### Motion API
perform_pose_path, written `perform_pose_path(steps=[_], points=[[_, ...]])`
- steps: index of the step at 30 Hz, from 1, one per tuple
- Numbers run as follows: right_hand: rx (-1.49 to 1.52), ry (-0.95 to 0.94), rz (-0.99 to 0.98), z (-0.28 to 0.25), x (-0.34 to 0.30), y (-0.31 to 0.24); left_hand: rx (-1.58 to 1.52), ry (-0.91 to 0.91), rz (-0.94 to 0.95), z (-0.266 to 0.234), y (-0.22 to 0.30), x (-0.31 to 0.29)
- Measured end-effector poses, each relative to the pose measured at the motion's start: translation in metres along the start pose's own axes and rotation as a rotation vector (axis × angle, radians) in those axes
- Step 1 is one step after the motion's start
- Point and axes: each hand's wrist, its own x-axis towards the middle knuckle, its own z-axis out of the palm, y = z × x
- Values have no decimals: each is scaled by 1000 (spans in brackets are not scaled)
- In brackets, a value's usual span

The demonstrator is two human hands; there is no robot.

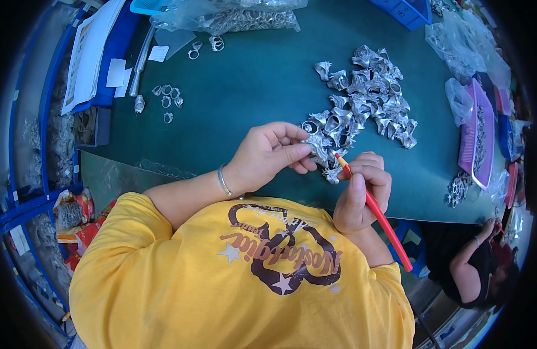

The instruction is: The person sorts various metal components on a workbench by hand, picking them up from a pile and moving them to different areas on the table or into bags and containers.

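Observation:
My left hand (274, 152) is closed in a pinch on a silvery ring casting (318, 143) at the near edge of the pile. Where that piece ends and its neighbours begin is hard to make out. My right hand (366, 189) grips a red pencil (386, 224), whose pale, pointed end is close beside the held piece. Beyond my fingers, a heap of similar silvery metal ring castings (364, 99) spreads over the green tabletop (239, 81). My right fingers partly cover the middle of the pencil.
Loose rings (167, 100) lie at the left, near a metal ring stick (141, 61). A bag of rings (245, 20) is at the back. To the right stand a purple basket (469, 139) and ring bunches (458, 189). Another person (469, 270) sits at the lower right.

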Motion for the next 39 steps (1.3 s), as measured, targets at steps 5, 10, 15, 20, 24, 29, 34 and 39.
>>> perform_pose_path(steps=[5,10,15,20,24,29,34,39], points=[[-2,20,1,0,0,-1,-50,34,-71,0,2,-1],[17,48,-20,1,1,1,52,-31,3,-12,11,1],[2,60,-1,0,-1,-5,880,327,1332,-30,80,39],[2,83,-1,-1,-3,-8,1361,707,1801,-76,203,111],[3,69,-4,-4,-5,-9,1893,731,1044,-120,239,150],[-10,47,8,-5,-6,-8,1893,679,1149,-90,244,146],[3,90,4,-10,-8,-7,1611,91,1608,-4,153,91],[10,62,18,-8,-8,-4,1381,-271,576,-18,16,58]])
